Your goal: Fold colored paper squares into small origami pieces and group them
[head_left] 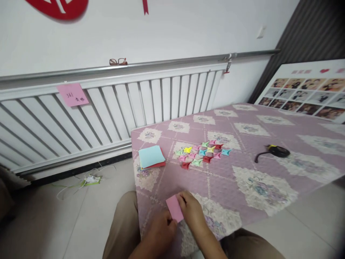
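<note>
A pink piece of paper (175, 208), folded or cut to a narrow rectangle, is held just above the near edge of the table. My left hand (162, 227) pinches its lower edge. My right hand (189, 208) grips its upper right corner, fingers closed. Farther back lie several small folded paper pieces (202, 153) with pointed corners, in red, pink, green, yellow and blue, set out in rows. To their left rests a stack of coloured paper sheets (151, 157), light blue on top with red showing beneath.
A lilac floral tablecloth (221, 187) covers the table. On its right side lies a black object with a strap (279, 151). Behind stand a white radiator (153, 97) with a pink note (72, 94), glasses (118, 62) on the pipe, and a photo board (304, 91). A power strip (91, 180) sits on the floor.
</note>
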A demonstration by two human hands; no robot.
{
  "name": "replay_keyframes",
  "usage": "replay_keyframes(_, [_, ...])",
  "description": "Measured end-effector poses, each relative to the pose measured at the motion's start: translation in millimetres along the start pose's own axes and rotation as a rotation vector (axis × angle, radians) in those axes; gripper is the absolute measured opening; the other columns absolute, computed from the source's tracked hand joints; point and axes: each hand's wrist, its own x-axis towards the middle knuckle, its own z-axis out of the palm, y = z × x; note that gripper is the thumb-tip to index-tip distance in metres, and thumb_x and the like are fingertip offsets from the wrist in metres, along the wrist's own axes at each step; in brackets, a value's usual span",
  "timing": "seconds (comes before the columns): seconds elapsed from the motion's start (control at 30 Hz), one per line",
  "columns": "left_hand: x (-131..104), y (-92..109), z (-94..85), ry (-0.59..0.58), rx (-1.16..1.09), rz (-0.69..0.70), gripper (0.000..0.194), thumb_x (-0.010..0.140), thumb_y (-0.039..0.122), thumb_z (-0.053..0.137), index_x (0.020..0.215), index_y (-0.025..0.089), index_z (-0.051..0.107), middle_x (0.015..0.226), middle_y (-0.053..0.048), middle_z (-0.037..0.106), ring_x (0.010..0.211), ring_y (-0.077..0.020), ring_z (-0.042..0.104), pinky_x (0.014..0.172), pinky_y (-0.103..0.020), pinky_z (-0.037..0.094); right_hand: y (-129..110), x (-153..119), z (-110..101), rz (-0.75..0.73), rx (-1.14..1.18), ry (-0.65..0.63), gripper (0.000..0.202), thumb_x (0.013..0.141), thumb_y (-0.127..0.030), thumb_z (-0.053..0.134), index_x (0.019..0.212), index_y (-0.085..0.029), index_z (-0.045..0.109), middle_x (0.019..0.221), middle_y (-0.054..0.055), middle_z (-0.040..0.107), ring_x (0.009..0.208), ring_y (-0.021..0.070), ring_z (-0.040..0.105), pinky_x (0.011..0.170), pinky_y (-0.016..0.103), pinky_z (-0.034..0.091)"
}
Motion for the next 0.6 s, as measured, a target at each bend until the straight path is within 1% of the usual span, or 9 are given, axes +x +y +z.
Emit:
replay_keyframes(0.1, [-2.5,-0.2,-3.9,-0.034,0.126,0.098,0.020,0.079,0.019,0.047,0.067,0.018,0.063,0.063,0.000,0.059,0.059,-0.0152,0.047,0.055,-0.026,0.027,0.5,0.1,0.8,-0.020,-0.083,0.003,0.029,0.088,-0.033,0.038,0.069,-0.022,0.057,0.073,0.004,0.060,0.072,0.0189,0.056,0.067,0.029,0.037])
replay_keyframes(0.17, [-4.5,-5.7,-8.5,-0.061,0.226,0.146,0.020,0.077,0.017,0.048,0.063,0.018,0.062,0.062,0.000,0.059,0.058,-0.0153,0.047,0.055,-0.026,0.028,0.7,0.5,0.6,-0.030,-0.127,-0.001,0.028,0.088,-0.031,0.039,0.069,-0.022,0.058,0.073,0.003,0.061,0.071,0.0184,0.056,0.066,0.029,0.037])
replay_keyframes(0.23, [-7.3,-14.2,-12.9,-0.043,0.330,0.161,0.018,0.078,0.017,0.048,0.067,0.018,0.063,0.067,-0.002,0.062,0.063,-0.0168,0.050,0.058,-0.027,0.032,0.7,0.3,0.5,-0.037,-0.162,-0.004,0.028,0.088,-0.031,0.040,0.070,-0.022,0.059,0.073,0.003,0.061,0.070,0.0182,0.056,0.065,0.028,0.037])
replay_keyframes(0.3, [-11.0,-24.2,-14.7,0.008,0.426,0.187,0.018,0.080,0.017,0.047,0.079,0.018,0.065,0.080,-0.005,0.066,0.075,-0.0202,0.056,0.067,-0.030,0.038,0.5,-0.5,0.5,-0.043,-0.189,-0.006,0.028,0.088,-0.031,0.039,0.070,-0.022,0.059,0.073,0.003,0.061,0.070,0.0183,0.056,0.066,0.029,0.038])
replay_keyframes(0.37, [-14.6,-35.2,-12.2,0.033,0.506,0.278,0.023,0.082,0.017,0.048,0.095,0.019,0.065,0.098,-0.007,0.066,0.092,-0.0237,0.056,0.081,-0.034,0.040,0.3,-1.3,0.8,-0.047,-0.209,-0.009,0.029,0.088,-0.032,0.039,0.071,-0.021,0.060,0.073,0.004,0.061,0.071,0.0186,0.057,0.066,0.029,0.038])
replay_keyframes(0.47, [-17.6,-51.3,-1.9,-0.021,0.609,0.540,0.045,0.082,0.025,0.055,0.127,0.018,0.053,0.129,-0.010,0.054,0.118,-0.0279,0.046,0.101,-0.040,0.034,0.3,-1.5,1.3,-0.055,-0.223,-0.016,0.030,0.089,-0.032,0.037,0.072,-0.021,0.060,0.074,0.004,0.062,0.072,0.0183,0.057,0.067,0.029,0.040])
replay_keyframes(0.5, [-17.7,-55.6,1.8,-0.043,0.643,0.615,0.053,0.083,0.030,0.057,0.133,0.016,0.048,0.135,-0.011,0.050,0.124,-0.0295,0.041,0.105,-0.041,0.030,0.4,-1.4,1.3,-0.056,-0.227,-0.018,0.031,0.089,-0.032,0.037,0.072,-0.021,0.060,0.074,0.004,0.062,0.072,0.0181,0.057,0.068,0.029,0.040])
replay_keyframes(0.53, [-17.6,-59.0,5.0,-0.059,0.672,0.666,0.058,0.084,0.034,0.058,0.136,0.015,0.044,0.139,-0.012,0.046,0.128,-0.0302,0.037,0.107,-0.042,0.028,0.5,-1.3,1.3,-0.058,-0.229,-0.018,0.031,0.089,-0.032,0.037,0.072,-0.021,0.060,0.074,0.004,0.062,0.072,0.0181,0.058,0.068,0.029,0.041])
replay_keyframes(0.6, [-17.0,-62.5,9.0,-0.077,0.712,0.704,0.063,0.085,0.039,0.057,0.140,0.013,0.039,0.143,-0.014,0.041,0.133,-0.0301,0.031,0.110,-0.043,0.024,0.6,-1.3,1.1,-0.060,-0.235,-0.014,0.031,0.090,-0.033,0.036,0.072,-0.021,0.060,0.074,0.004,0.062,0.072,0.0183,0.058,0.068,0.029,0.041])
